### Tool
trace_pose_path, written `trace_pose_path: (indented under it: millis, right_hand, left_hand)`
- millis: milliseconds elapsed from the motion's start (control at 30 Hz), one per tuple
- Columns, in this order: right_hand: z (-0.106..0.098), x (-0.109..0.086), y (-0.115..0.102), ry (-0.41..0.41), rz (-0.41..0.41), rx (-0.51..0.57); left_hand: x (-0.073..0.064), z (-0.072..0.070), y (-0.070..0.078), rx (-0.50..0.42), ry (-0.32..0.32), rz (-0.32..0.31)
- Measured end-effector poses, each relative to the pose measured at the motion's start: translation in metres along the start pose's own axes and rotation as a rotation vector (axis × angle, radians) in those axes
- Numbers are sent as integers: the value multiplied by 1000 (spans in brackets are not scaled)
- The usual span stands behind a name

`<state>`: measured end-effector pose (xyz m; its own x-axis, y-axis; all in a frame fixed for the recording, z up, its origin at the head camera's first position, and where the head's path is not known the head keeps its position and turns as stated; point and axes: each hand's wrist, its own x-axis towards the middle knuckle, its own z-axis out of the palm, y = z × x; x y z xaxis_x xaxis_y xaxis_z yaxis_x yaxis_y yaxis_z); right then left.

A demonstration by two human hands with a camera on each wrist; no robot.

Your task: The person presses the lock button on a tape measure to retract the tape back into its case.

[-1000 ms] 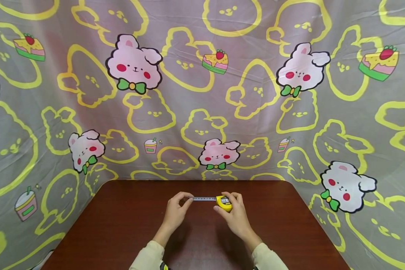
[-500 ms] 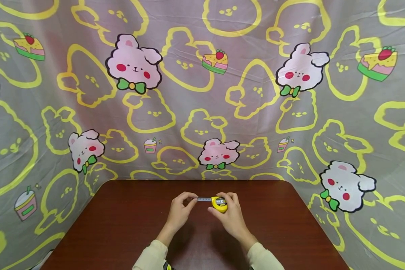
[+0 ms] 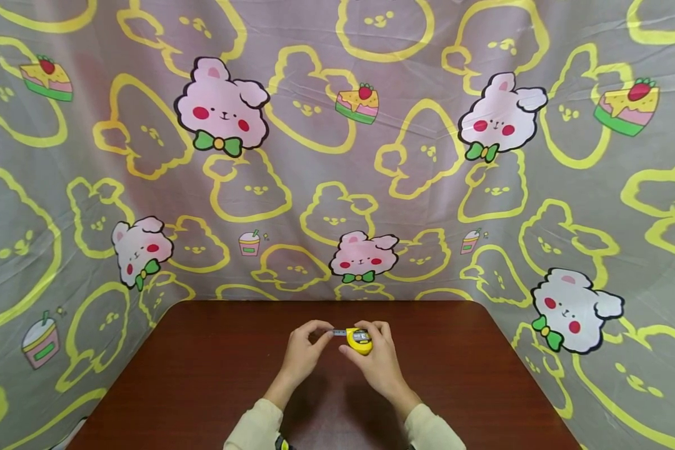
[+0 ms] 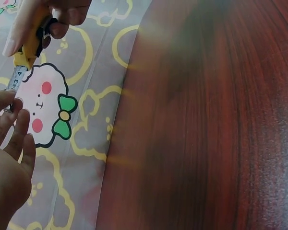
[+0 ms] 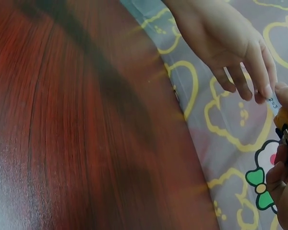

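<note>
A yellow and black tape measure (image 3: 359, 340) is gripped by my right hand (image 3: 378, 362), above the table. A short length of its blade (image 3: 339, 333) sticks out to the left. The blade's free end is pinched between thumb and fingertips of my left hand (image 3: 302, 355). In the left wrist view, the blade (image 4: 17, 79) shows small printed numbers between the yellow case (image 4: 31, 48) and the left fingers. The right wrist view catches the case (image 5: 284, 120) only in part at the frame's edge, with the blade's end at the left fingertips.
The dark red-brown wooden table (image 3: 230, 369) lies beneath both hands. A grey curtain (image 3: 315, 156) with rabbit and cake prints hangs behind the table and along its sides.
The right hand has moved left with the tape measure, and the left hand slightly right. The exposed blade between them has become much shorter.
</note>
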<state>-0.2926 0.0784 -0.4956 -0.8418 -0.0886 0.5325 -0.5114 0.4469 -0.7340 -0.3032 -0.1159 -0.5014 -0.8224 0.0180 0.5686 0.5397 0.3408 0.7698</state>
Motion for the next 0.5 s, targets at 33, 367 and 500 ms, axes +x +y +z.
trace_pose_path:
  millis: [33, 367, 500]
  right_hand:
    - [1, 0, -1, -4, 8, 2]
    - [5, 0, -6, -25, 29, 11]
    - [5, 0, -8, -25, 33, 10]
  left_hand:
    - [0, 0, 0, -2, -6, 0]
    - [1, 4, 0, -25, -50, -30]
    - [1, 5, 1, -32, -48, -28]
